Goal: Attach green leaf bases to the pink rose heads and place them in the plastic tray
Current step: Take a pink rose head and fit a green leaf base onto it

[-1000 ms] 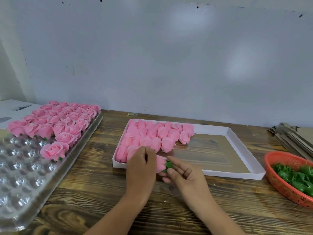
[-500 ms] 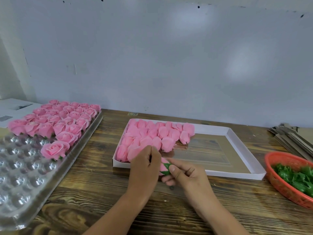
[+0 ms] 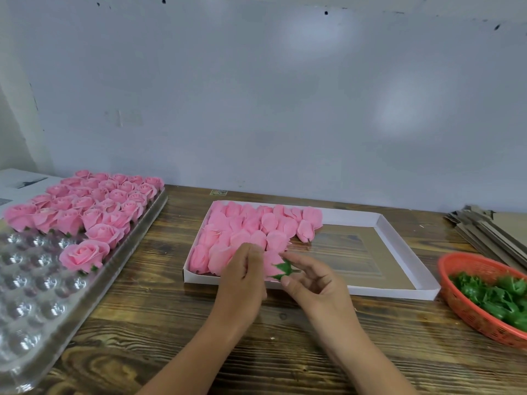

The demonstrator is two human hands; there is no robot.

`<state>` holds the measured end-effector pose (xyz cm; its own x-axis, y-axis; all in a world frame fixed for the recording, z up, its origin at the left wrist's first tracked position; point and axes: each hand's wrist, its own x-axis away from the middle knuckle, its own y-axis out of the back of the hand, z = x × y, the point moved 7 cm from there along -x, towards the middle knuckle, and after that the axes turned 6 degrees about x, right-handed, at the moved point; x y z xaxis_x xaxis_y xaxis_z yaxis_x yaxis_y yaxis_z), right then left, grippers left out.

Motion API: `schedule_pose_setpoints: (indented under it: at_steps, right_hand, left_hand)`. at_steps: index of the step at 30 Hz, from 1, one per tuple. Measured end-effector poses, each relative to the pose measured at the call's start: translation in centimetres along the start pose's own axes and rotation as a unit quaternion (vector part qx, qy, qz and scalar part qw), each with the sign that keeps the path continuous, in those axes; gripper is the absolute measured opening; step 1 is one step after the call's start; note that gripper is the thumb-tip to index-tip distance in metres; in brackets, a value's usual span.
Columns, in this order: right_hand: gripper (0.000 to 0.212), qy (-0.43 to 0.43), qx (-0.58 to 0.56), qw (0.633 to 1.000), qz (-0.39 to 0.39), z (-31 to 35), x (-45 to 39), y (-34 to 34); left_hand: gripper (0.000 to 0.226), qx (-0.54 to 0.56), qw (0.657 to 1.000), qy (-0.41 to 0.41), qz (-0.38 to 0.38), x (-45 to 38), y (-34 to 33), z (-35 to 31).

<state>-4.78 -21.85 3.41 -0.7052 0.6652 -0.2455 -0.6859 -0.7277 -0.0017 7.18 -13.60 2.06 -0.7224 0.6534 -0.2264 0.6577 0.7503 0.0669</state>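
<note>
Spanning the whole near field: wooden table [image 3: 142, 332], near edge cut off by frame. Far behind, plain grey wall [image 3: 285, 95].

Left: clear plastic tray [image 3: 34, 303], left and near corners out of frame; far rows filled with finished roses [image 3: 85, 206], near cups bare. Green under those roses barely visible, only a few slivers at the near row.

Centre: white cardboard box [image 3: 399, 252], bare rose heads [image 3: 256, 226] piled in its left part, count not readable where they overlap.

Right: orange basket [image 3: 462, 303], right side cropped, holding green leaf bases [image 3: 493, 292]; individual pieces hard to separate. Far right: stack of cardboard sheets [image 3: 484, 226], partly cropped.

Centre near, over box's near-left edge: left hand [image 3: 242, 280] seen from the back, fingers curled around pink rose head [image 3: 269, 266]; most of the rose hidden behind the hand. Right hand [image 3: 313, 283] loosely curled, thumb and fingertips pinching green leaf base [image 3: 283, 268] seated against the rose's right end. Exact fit of the joint not discernible.
</note>
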Motion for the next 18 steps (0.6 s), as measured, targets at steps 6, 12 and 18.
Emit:
schedule_pose_setpoints:
  at_steps: [6, 12, 18]
  right_hand:
    - [0.041, 0.029, 0.068, 0.997, 0.015, 0.2, 0.3, -0.5]
    - [0.03, -0.031, 0.014, 0.999, -0.027, -1.1, -0.3, 0.2]
    - [0.037, -0.005, 0.069, 0.996, -0.047, -0.9, -0.3, 0.6]
  left_hand:
    - [0.059, 0.046, 0.997, 0.067, 0.018, -0.2, -0.3, 0.2]
    - [0.032, 0.025, 0.999, -0.011, 0.02, 0.3, -0.3, -0.9]
    - [0.035, -0.019, 0.999, -0.011, 0.027, 0.3, -0.4, -0.5]
